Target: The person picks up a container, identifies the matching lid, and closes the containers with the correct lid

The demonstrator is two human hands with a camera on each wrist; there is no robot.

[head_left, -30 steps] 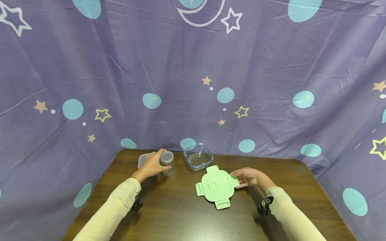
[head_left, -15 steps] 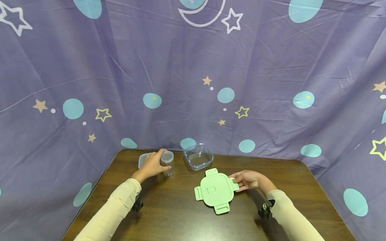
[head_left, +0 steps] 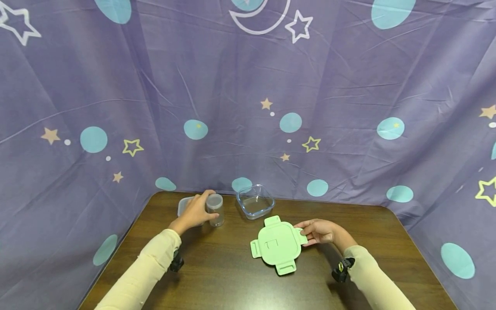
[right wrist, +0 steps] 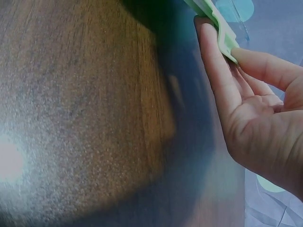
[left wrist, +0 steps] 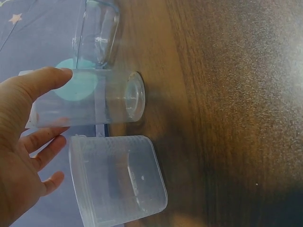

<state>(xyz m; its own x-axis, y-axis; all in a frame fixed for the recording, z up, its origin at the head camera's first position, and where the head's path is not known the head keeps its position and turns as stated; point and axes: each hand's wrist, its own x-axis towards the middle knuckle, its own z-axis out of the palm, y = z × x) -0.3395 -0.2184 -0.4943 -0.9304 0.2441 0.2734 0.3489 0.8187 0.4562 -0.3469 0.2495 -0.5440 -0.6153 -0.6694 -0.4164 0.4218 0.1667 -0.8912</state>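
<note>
My left hand (head_left: 195,210) grips a tall clear jar (head_left: 215,210) with a whitish lid, thumb on one side and fingers on the other. In the left wrist view the jar (left wrist: 90,97) has its base by the table top. A square translucent tub (left wrist: 120,177) stands beside it, partly behind the hand in the head view. My right hand (head_left: 318,231) pinches one side flap of a light green container lid (head_left: 279,244), which has a clip flap on each side. The right wrist view shows the lid edge-on (right wrist: 220,30) between thumb and fingers, above the table.
A square glass container (head_left: 255,204) without a lid stands at the back of the brown wooden table (head_left: 228,275), between the jar and the green lid. A purple patterned curtain (head_left: 240,94) hangs right behind the table.
The green lid has shifted slightly toward me and turned a little in the right hand. My left hand and the jar have stayed almost still.
</note>
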